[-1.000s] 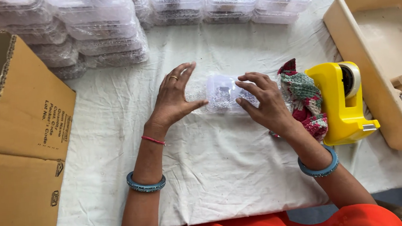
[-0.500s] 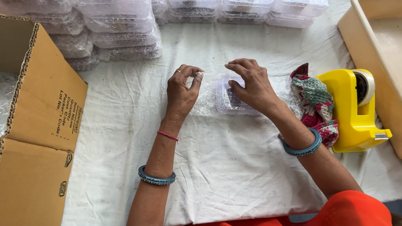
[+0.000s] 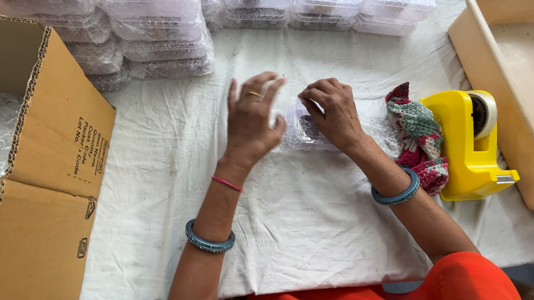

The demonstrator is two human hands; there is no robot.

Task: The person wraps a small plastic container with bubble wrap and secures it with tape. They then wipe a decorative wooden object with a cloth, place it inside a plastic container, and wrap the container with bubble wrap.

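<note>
A table under a wrinkled white cloth, evenly lit by soft daylight.

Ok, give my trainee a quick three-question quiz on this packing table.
1. True or false: the yellow tape dispenser stands at the person's left.
2. What do both hands press on? A) cardboard box B) small clear container C) patterned cloth
3. What lies between the right hand and the dispenser?

Key: 1. False, it is at the right. 2. B, the small clear container under the left hand and right hand. 3. The patterned cloth.
</note>
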